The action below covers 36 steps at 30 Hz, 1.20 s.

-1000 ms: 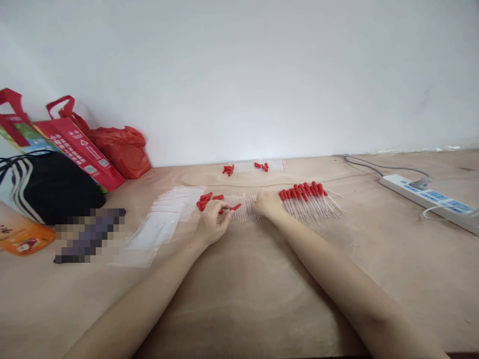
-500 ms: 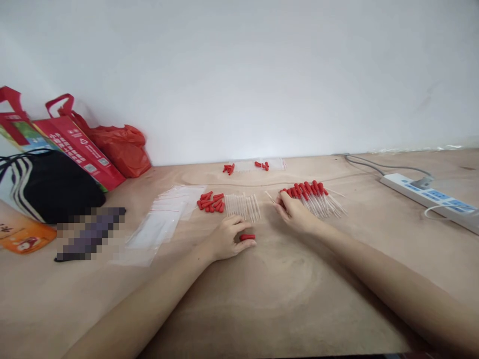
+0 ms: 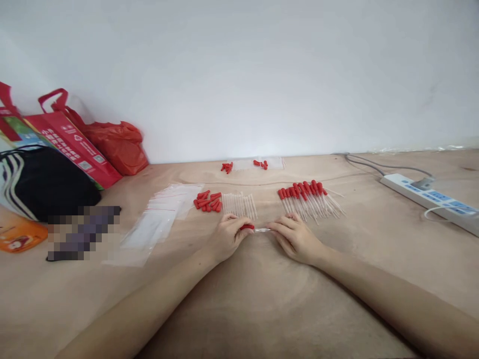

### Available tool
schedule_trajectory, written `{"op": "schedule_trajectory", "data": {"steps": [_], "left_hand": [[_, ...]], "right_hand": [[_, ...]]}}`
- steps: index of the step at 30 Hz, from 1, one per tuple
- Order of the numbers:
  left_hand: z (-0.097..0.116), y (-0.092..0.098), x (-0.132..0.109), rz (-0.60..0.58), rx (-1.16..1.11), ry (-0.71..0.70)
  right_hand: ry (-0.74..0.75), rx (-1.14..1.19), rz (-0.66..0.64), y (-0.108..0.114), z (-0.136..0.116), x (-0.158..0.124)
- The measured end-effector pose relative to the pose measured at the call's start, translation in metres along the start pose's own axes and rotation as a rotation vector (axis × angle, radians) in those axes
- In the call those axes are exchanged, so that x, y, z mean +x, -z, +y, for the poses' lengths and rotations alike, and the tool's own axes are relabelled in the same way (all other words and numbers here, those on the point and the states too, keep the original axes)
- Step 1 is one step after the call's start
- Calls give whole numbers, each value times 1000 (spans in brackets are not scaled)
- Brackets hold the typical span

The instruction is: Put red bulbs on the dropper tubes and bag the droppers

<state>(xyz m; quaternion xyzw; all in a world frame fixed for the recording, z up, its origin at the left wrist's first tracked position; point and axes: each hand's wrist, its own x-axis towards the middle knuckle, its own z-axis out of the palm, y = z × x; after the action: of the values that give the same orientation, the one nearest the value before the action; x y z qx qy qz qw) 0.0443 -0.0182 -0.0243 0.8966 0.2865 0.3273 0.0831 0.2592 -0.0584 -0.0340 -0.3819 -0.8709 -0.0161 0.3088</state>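
I see two hands close together over the wooden table (image 3: 239, 309). The left hand (image 3: 228, 237) has its fingers pinched on a red rubber bulb (image 3: 247, 227). The right hand (image 3: 296, 239) has its fingers pinched on a thin clear tube (image 3: 262, 230). The tube lies flat between the hands, pointing at the bulb, and its end seems to meet it. I can't tell if it goes inside. Just past the left hand is a row of clear tubes (image 3: 239, 205), with a pile of red bulbs (image 3: 206, 203) beside it. Past the right hand lie droppers with red tops (image 3: 305, 197), side by side.
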Motion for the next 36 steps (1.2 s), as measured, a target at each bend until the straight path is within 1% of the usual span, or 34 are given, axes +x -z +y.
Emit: {"op": "schedule_trajectory", "data": {"steps": [3,6,13,19,25,29,36], "left_hand": [[-1,-2,0,25,-10,-22],[-2,-2,-1,21,-20,-41],[0,-2,0,30,-39,-69],[3,-6,-3,11,-47,-36],[1,-10,-7,7,-38,-75],[0,-11,-8,-3,-3,-78],[2,-12,-9,-6,43,-122]], "right_hand": [[-4,-14,30,-1,0,0],[-21,-24,58,-2,0,1],[-15,-31,77,-3,0,2],[37,3,33,-2,4,1],[57,-39,-16,3,5,6],[61,-101,-46,6,2,8],[66,-164,-54,5,-3,7]]}}
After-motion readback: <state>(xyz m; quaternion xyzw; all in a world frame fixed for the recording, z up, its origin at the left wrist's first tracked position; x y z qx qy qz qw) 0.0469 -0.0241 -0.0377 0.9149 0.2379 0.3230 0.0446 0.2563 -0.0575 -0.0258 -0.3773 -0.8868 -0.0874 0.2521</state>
